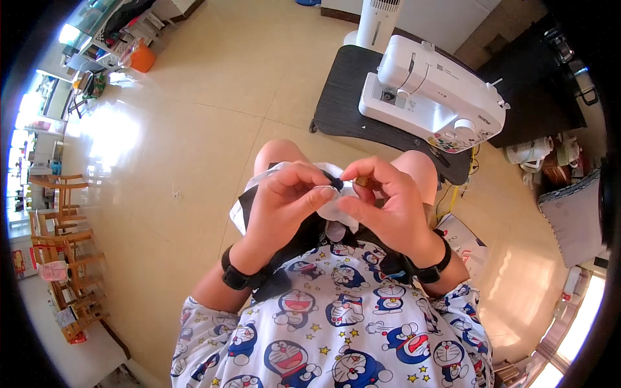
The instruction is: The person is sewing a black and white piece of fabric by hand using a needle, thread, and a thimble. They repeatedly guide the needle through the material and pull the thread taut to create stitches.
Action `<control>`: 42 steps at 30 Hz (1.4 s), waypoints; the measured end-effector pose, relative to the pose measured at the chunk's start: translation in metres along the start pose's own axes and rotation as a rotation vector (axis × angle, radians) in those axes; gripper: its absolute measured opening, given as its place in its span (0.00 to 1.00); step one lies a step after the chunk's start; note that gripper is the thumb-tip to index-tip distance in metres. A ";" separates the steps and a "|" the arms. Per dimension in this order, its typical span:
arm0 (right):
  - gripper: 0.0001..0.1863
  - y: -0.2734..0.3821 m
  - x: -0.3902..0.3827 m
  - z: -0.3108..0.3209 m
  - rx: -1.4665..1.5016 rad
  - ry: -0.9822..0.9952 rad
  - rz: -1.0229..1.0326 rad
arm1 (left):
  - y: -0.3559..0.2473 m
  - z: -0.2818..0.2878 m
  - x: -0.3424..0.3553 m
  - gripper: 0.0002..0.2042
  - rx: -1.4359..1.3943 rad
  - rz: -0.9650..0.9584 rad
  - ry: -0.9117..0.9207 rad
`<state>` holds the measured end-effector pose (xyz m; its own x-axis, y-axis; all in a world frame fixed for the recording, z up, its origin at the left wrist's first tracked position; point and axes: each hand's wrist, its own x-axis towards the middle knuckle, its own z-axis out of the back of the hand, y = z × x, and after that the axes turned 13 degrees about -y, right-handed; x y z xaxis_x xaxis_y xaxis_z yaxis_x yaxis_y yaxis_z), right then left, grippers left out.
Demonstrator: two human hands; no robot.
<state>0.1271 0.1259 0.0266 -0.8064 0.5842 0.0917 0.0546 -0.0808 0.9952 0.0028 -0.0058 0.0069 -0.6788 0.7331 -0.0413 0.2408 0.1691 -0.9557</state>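
A piece of white cloth [337, 210] lies over my lap and rises between my hands, with a small dark piece [335, 182] at its upper edge. My left hand [278, 204] pinches the cloth between thumb and forefinger, next to the dark piece. Against the other side of the cloth, my right hand [391, 207] is curled, its forefinger at the dark piece and its thumb lower on the white cloth. A brass-coloured thimble ring [362, 182] sits on a right finger. Any needle or thread is too small to make out. Both wrists wear black straps.
A white sewing machine [433, 97] stands on a black table [336, 84] ahead to the right, with dark scissors [440, 155] near its edge. Behind is a white tower appliance [378, 22]. Wooden chairs [61, 226] stand far left, an orange bucket [142, 58] far back.
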 end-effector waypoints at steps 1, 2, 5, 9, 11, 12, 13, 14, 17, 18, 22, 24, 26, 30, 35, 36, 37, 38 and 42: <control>0.07 0.001 -0.001 -0.002 -0.070 -0.027 0.033 | 0.000 0.001 0.000 0.03 0.009 0.013 0.005; 0.06 0.002 -0.001 -0.004 -0.141 -0.055 0.066 | 0.000 0.001 -0.001 0.03 0.017 0.026 0.010; 0.04 -0.001 -0.001 -0.009 -0.133 -0.121 0.127 | -0.001 0.001 0.000 0.03 0.040 0.046 0.020; 0.03 -0.003 -0.001 -0.009 -0.141 -0.093 0.111 | -0.002 0.001 0.000 0.03 0.081 0.003 0.031; 0.02 -0.003 -0.002 -0.008 -0.120 -0.094 0.062 | -0.006 -0.001 0.000 0.04 0.188 0.017 0.041; 0.02 -0.003 -0.002 -0.007 -0.122 -0.092 0.061 | -0.007 -0.001 0.000 0.04 0.187 0.017 0.039; 0.02 -0.003 -0.002 -0.006 -0.137 -0.087 0.049 | -0.009 -0.001 0.000 0.04 0.207 0.033 0.057; 0.01 -0.003 -0.002 -0.005 -0.153 -0.082 0.036 | -0.009 0.000 0.000 0.05 0.228 0.049 0.076; 0.01 -0.005 -0.001 -0.005 -0.152 -0.102 0.053 | -0.007 0.002 0.001 0.04 0.269 0.007 0.083; 0.01 -0.005 -0.002 -0.005 -0.152 -0.103 0.052 | -0.006 0.001 0.000 0.04 0.269 0.009 0.084; 0.03 -0.003 -0.002 -0.005 -0.122 -0.088 -0.019 | -0.002 -0.001 0.000 0.03 0.134 -0.015 0.043; 0.03 -0.003 -0.002 -0.004 -0.077 -0.078 -0.121 | 0.001 -0.001 0.001 0.03 0.133 -0.046 0.043; 0.05 -0.007 0.000 -0.002 -0.004 -0.001 -0.228 | 0.001 0.000 0.000 0.01 0.097 -0.020 0.036; 0.06 -0.005 0.001 0.003 0.007 0.046 -0.199 | -0.003 0.000 -0.002 0.01 0.047 0.062 0.031; 0.04 -0.002 -0.003 0.005 -0.204 -0.041 0.142 | -0.006 -0.004 -0.002 0.01 0.025 0.099 0.040; 0.04 0.001 -0.004 0.006 -0.204 -0.043 0.141 | -0.005 -0.005 -0.002 0.01 0.025 0.101 0.042; 0.04 0.003 -0.005 0.006 -0.299 -0.026 0.160 | -0.005 -0.005 -0.002 0.01 0.011 0.120 0.037; 0.05 0.004 -0.006 0.007 -0.393 -0.009 0.178 | -0.005 -0.005 -0.002 0.00 -0.002 0.139 0.032; 0.05 0.004 -0.010 0.005 -0.515 0.020 0.235 | -0.002 -0.004 -0.002 0.01 -0.015 0.124 0.035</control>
<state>0.1380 0.1238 0.0303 -0.8188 0.4878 0.3027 -0.0566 -0.5933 0.8030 0.0064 -0.0049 0.0105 -0.6188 0.7715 -0.1480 0.3319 0.0860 -0.9394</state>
